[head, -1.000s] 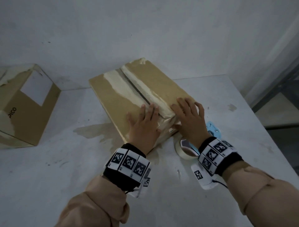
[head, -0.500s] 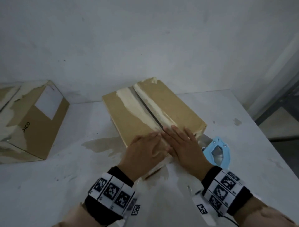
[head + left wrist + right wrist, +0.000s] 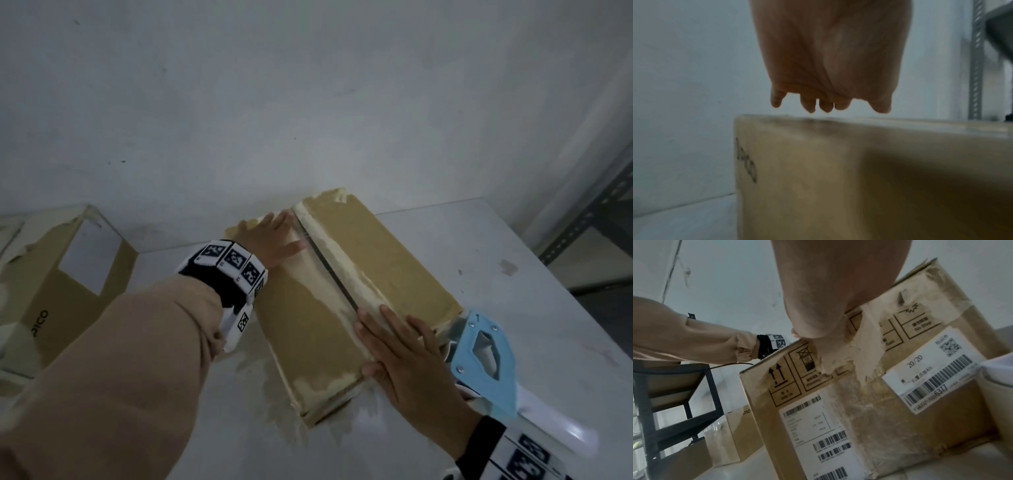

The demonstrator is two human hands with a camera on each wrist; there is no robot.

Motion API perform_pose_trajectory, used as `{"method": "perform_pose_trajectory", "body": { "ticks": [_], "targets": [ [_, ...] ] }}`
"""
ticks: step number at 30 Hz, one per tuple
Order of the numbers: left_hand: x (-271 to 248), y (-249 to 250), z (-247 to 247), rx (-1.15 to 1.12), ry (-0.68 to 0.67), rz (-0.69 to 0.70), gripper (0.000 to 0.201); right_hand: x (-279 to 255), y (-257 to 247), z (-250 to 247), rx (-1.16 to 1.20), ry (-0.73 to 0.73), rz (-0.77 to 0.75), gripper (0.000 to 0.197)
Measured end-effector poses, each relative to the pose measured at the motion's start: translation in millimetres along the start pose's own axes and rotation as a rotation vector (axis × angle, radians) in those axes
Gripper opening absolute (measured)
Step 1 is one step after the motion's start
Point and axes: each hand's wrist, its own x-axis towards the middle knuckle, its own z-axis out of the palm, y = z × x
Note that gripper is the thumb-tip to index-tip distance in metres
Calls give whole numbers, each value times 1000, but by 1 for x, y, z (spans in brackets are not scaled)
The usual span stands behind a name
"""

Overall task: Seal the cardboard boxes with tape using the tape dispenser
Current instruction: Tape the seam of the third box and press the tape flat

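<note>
A brown cardboard box (image 3: 387,274) lies on the white table, its two top flaps meeting along a dark seam edged with old pale tape. My left hand (image 3: 270,236) lies flat, fingers straight, on the left flap at the box's far end; in the left wrist view the left hand (image 3: 830,104) hovers at the box (image 3: 859,170) top edge. My right hand (image 3: 400,346) presses flat on the near end beside the seam. The blue tape dispenser (image 3: 486,359) lies on the table just right of my right hand, untouched. The right wrist view shows the box (image 3: 859,386) front with labels.
A second cardboard box (image 3: 61,281) with a white label stands at the table's left. The wall rises close behind both boxes. A metal shelf rack (image 3: 589,219) stands past the table's right edge. Bare white table (image 3: 513,260) stretches right of the box.
My left hand slid from the near end of the box, beside the right hand, up to the far end. The right hand stayed pressing the near end. The camera view moved closer.
</note>
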Motion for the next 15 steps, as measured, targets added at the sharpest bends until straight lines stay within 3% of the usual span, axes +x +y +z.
{"method": "perform_pose_trajectory", "body": {
  "ticks": [2,7,15],
  "targets": [
    [11,-3,4,10,38,2,67,2,0,0,5,-8,4,48],
    [18,1,15,213,-9,22,63,5,-3,0,-14,-25,29,48],
    [-38,42,27,99,-96,297,62,8,-11,6,-58,12,55,49]
  ]
}}
